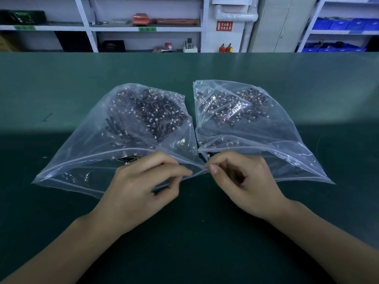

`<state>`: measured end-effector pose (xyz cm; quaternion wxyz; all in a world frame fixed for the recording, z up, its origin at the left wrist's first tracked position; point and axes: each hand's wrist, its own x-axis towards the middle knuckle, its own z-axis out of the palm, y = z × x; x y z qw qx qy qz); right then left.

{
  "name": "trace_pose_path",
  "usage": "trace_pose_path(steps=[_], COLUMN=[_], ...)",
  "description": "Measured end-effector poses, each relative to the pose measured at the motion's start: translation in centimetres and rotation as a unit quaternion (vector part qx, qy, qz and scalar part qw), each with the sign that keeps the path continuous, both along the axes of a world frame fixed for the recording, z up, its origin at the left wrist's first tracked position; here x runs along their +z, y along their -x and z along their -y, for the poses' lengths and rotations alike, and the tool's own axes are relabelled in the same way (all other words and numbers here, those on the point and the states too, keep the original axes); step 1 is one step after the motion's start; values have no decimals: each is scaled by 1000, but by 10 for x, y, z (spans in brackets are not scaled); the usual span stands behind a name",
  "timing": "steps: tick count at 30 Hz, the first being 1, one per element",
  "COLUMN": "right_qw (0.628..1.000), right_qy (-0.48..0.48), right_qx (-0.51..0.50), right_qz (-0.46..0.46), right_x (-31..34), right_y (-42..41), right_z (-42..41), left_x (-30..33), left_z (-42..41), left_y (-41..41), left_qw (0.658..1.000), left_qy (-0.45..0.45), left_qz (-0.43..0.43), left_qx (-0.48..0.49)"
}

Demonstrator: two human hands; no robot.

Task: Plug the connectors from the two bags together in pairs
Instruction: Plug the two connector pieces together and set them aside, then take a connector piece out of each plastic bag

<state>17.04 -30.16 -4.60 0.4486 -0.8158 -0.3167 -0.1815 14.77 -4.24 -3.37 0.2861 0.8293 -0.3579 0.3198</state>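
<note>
Clear plastic: left bag (114,140) and right bag (252,128) flat side by side at mid-bench (307,78), inner edges touching, both loaded with small wired connectors (147,111). Left hand (141,189) grip: thumb and forefinger pinching left bag's near inner corner. Right hand (244,181) grip: fingers curled, apparently pinching right bag's adjoining corner; contact partly hidden. Shelving (143,27) beyond far bench edge.
</note>
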Motion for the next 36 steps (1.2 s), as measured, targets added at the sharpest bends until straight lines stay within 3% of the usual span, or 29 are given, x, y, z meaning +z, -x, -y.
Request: trace_pose_path(steps=[7,19,36], right_qw=[998,996,995], right_qy=[44,22,19], right_qx=[11,-3,36], right_qz=[34,82,89], right_x=[-5,-2,-1], right_y=[1,-1,0], right_z=[0,-4,-4], left_x=[1,-5,-7], left_z=[3,7,8], left_y=[6,5,3], left_qw=[994,990,992], left_qy=[96,107,110], left_qz=[-47,-79,-64], left_qx=[-19,-55,-29])
